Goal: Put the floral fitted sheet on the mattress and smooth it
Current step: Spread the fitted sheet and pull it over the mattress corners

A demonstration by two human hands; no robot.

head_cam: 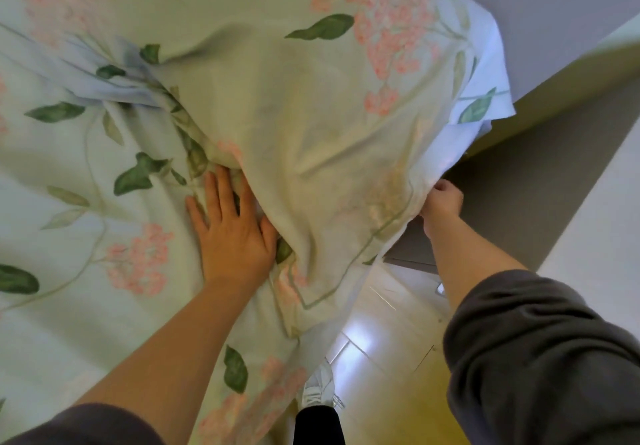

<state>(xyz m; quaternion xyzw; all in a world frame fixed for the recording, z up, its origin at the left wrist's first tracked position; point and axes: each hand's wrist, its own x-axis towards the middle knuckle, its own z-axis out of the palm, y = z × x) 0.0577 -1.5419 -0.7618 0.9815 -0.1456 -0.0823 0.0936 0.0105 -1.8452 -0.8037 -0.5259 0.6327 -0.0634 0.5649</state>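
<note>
The floral sheet [104, 153], pale green with pink flower clusters and dark green leaves, is spread across the left and far part of the scene. It covers the mattress, which cannot be seen beneath it. Toward the right the sheet is not flat: a big loose fold [311, 126] humps up in the middle, with deep creases running left from it, and its paler white underside [485, 63] shows along the far right edge. The left hand [232, 233] lies palm down on the sheet at the near left foot of that fold. Its fingers [214, 195] are straight and slightly spread, pressing the cloth, and the thumb touches the fold's base. The right hand [442, 202] is well to the right, at the sheet's edge, with its fingers curled round the hem and gripping it, so the cloth stretches from this hand up into the fold. Both forearms are bare, with dark grey sleeves [540, 358] pushed up at the near edge. Beyond the right hand stands a grey panel [540, 181]. Near right, below the hanging sheet, is a glossy light tiled floor [391, 323]. On it stands a white shoe [317, 391] above a black trouser leg [318, 424].
</note>
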